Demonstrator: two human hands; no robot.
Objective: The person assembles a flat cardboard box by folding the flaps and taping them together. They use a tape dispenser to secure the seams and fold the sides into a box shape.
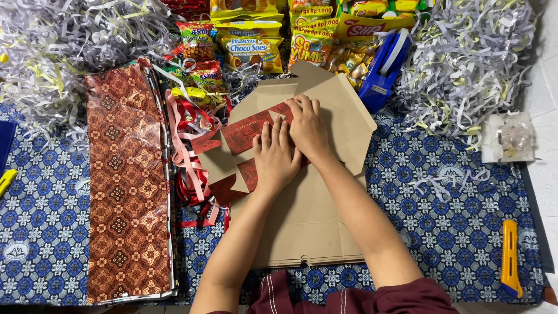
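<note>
Brown cardboard box (308,215) lies flattened on the blue patterned cloth (453,221) as both hands, left hand (274,158) and right hand (307,125), press open-palmed on its red printed flaps (247,131); firm, even pressure along the crease likely keeps the fold square.

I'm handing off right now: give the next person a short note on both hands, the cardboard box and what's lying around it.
Left hand: flat, fingers together, pressing on the red-printed flaps of the flat cardboard box.
Right hand: flat beside it, pressing the same red flaps a little further up; the two hands touch.
Box: lies unfolded on the blue patterned cloth, brown side up; not yet standing as a box.
Around: brown batik wrapping paper to the left, red ribbon beside it, blue tape dispenser and snack packets above, shredded paper both sides, yellow cutter at right.
</note>
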